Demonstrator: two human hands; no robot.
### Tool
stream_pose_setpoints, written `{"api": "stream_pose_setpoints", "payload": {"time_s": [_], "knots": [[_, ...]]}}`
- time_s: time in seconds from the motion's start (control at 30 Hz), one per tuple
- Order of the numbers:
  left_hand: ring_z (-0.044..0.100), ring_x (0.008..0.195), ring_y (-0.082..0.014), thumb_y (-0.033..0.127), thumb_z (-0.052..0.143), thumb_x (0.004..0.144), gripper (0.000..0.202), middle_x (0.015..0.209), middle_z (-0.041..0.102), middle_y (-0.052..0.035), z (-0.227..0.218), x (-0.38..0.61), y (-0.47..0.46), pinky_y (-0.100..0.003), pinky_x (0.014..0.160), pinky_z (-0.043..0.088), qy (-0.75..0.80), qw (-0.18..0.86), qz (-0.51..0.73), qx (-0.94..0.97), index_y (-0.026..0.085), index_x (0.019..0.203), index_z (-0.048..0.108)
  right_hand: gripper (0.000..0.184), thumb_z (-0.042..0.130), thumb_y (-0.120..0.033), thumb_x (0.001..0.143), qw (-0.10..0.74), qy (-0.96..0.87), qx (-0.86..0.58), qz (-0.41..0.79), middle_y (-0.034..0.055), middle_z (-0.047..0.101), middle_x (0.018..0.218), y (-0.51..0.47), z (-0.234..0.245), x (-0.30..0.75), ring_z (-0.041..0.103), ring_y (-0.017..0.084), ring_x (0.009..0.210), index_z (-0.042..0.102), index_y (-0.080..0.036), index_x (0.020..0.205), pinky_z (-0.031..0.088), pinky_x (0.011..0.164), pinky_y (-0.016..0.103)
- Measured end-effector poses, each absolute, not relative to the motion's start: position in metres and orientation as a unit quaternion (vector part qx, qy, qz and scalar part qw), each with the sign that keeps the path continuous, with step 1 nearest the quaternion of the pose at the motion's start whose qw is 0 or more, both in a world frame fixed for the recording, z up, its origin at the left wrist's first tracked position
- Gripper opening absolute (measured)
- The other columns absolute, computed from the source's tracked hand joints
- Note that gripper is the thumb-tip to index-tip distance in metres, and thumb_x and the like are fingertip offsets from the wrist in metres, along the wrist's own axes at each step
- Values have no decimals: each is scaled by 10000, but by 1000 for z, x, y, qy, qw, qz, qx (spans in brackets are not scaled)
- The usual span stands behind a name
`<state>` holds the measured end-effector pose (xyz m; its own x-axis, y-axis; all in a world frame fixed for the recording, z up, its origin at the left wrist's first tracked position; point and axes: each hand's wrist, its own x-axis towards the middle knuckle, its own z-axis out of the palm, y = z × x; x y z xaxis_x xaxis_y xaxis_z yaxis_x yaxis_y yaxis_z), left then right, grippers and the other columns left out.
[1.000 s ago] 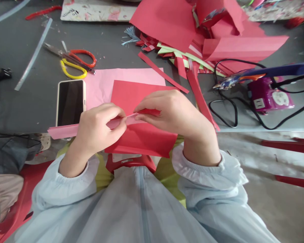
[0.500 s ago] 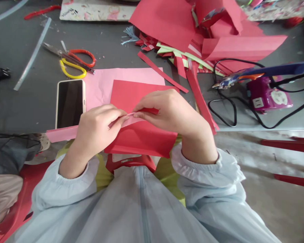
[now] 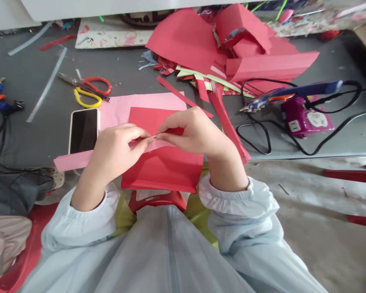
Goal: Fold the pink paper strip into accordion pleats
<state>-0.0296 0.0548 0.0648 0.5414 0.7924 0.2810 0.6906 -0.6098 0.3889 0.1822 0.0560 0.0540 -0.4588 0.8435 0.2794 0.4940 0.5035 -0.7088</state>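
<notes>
My left hand (image 3: pixel 114 146) pinches a folded pink paper strip (image 3: pixel 73 160) between thumb and fingers. Close against it, my right hand (image 3: pixel 198 132) pinches the same strip, the fingertips of both hands almost meeting. Part of the strip runs behind my left hand and sticks out to its left. Beneath the hands lies a red paper sheet (image 3: pixel 161 171), its near end hanging over the table edge. A larger pink sheet (image 3: pixel 118 108) lies partly under the red one. Next to my left hand is a phone (image 3: pixel 83 130) with a dark screen.
Scissors (image 3: pixel 93 89) with red and yellow handles lie beyond the phone. Red paper pieces (image 3: pixel 189 44) are heaped at the back. To the right are a blue glue gun (image 3: pixel 311 88), a purple power socket (image 3: pixel 308 118) and black cable. Another glue gun (image 3: pixel 0 95) is far left.
The camera view has shifted, bringing a white panel in at the top. Both hands keep their pinch on the pink strip, with their fingertips slightly closer together.
</notes>
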Motion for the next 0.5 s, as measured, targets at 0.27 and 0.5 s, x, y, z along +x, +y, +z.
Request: {"api": "stream_pose_setpoints", "payload": {"time_s": [0.27, 0.5], "knots": [[650, 652, -134, 267, 617, 827, 157, 706, 721, 13, 82, -9, 79, -249, 632, 485, 385, 166, 237, 876, 212, 687, 663, 150, 663, -239, 840, 370, -758, -454, 286, 23, 731, 716, 56, 59, 194, 573, 111, 625, 727, -159, 731, 419, 597, 260], [644, 643, -119, 187, 628, 814, 121, 722, 736, 39, 94, -10, 84, -244, 622, 474, 350, 195, 260, 878, 235, 721, 688, 82, 689, -190, 832, 413, -728, -432, 335, 35, 763, 785, 54, 68, 206, 641, 118, 690, 758, -157, 803, 526, 661, 255]]}}
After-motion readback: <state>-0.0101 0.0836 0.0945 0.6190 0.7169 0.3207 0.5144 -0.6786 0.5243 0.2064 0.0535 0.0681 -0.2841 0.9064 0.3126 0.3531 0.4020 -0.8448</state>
